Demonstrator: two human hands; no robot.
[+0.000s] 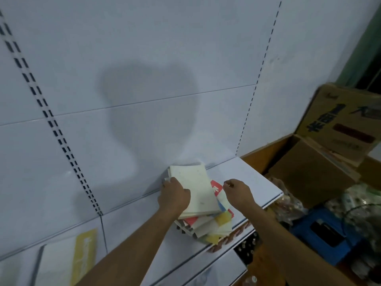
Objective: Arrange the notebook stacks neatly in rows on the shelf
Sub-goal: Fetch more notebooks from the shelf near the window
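Head view of a white shelf [243, 178] set against a white slotted back panel [144, 58]. A loose stack of notebooks [203, 205] lies flat near the shelf's right end, spanning from the back edge toward the front edge. The top notebook [193, 190], pale and plain-covered, has its long axis running from back to front, its far short edge touching or nearly touching the back panel. The notebooks beneath, with red, yellow and blue covers, are fanned out of line, their corners skewed toward the front right edge. The left hand [174, 196] rests on the stack's left side, fingers curled over the far left corner, apparently gripping the top notebooks. The right hand [237, 189] hovers just beside the stack's right side, fingers loosely curled, holding nothing visible. Cardboard boxes [329, 141] stand beyond the shelf's right end.
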